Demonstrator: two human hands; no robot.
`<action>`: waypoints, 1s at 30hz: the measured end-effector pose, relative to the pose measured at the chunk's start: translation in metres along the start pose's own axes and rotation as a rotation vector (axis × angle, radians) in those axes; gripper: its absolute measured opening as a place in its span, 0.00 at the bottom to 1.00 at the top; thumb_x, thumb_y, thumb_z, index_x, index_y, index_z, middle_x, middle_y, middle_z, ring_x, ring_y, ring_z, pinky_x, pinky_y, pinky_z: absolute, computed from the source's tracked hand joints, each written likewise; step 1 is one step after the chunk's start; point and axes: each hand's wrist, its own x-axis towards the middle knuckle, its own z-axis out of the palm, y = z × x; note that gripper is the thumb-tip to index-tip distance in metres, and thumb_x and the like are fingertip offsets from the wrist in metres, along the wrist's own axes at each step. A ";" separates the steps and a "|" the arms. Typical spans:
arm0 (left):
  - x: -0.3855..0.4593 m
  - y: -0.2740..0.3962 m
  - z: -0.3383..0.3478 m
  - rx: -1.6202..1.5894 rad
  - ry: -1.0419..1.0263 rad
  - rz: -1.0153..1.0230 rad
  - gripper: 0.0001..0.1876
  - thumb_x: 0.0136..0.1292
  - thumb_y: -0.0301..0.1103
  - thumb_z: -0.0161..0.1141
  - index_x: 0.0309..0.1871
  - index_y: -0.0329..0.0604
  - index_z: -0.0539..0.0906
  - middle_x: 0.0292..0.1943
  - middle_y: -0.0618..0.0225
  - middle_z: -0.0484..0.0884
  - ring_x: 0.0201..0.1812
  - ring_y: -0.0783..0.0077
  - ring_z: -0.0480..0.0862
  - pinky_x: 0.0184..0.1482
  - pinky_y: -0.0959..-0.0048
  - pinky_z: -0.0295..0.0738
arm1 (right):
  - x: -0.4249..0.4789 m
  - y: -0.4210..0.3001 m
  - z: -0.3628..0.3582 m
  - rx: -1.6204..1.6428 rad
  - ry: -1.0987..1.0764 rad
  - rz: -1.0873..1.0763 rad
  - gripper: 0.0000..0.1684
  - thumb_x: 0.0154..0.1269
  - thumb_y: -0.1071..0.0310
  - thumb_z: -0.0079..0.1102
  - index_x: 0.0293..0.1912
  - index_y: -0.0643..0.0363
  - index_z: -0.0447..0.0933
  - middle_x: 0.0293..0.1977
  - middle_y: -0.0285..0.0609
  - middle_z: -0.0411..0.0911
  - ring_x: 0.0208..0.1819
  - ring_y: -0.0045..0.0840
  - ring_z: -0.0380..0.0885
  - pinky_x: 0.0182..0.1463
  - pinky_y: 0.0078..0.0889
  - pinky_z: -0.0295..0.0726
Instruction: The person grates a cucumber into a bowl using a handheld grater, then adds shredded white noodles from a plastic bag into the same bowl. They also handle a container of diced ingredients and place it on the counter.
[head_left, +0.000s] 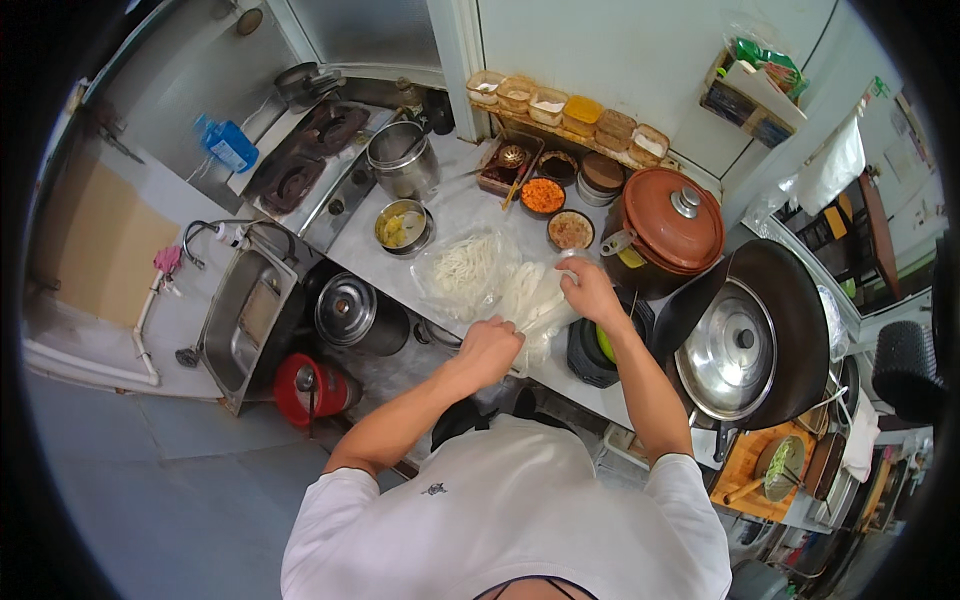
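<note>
A clear plastic bag of white noodles (527, 294) lies on the counter (349, 244) in front of me. My left hand (491, 351) grips its near edge, fingers curled in. On the bag's far right side, my right hand (591, 289) pinches the plastic between thumb and fingers. Another bag of noodles (466, 264) lies left of the first, touching it, with the strands showing at its top. A steel bowl with yellow pieces (402, 227) stands farther left. Beyond the bags are a bowl of chopped orange food (542, 196) and a bowl of brownish sauce (570, 229).
Right of my hands stand a brown lidded clay pot (673, 217), a dark scale-like device (589, 352) and a large wok with a steel lid (726, 349). A steel pot (403, 161) and gas stove (307, 161) are at left. Seasoning boxes (582, 114) line the wall.
</note>
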 end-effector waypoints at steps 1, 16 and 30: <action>0.001 0.003 0.000 -0.052 0.223 0.119 0.21 0.55 0.31 0.63 0.53 0.35 0.78 0.46 0.51 0.82 0.48 0.50 0.81 0.45 0.57 0.78 | 0.002 0.009 0.004 -0.035 0.042 -0.098 0.19 0.57 0.74 0.51 0.48 0.63 0.80 0.47 0.55 0.80 0.47 0.50 0.78 0.51 0.43 0.77; -0.021 -0.052 0.042 -0.510 0.372 -0.569 0.26 0.66 0.46 0.57 0.57 0.32 0.74 0.24 0.55 0.85 0.28 0.52 0.86 0.33 0.59 0.79 | 0.017 0.043 0.024 0.325 -0.091 0.238 0.09 0.63 0.67 0.58 0.30 0.61 0.79 0.21 0.36 0.75 0.24 0.19 0.74 0.28 0.27 0.72; -0.006 -0.035 0.075 -1.451 0.522 -0.430 0.12 0.67 0.31 0.56 0.26 0.39 0.75 0.33 0.56 0.86 0.33 0.69 0.85 0.35 0.68 0.81 | -0.012 -0.021 0.013 1.721 -0.139 0.344 0.09 0.73 0.65 0.51 0.34 0.56 0.73 0.17 0.25 0.62 0.18 0.14 0.60 0.24 0.20 0.60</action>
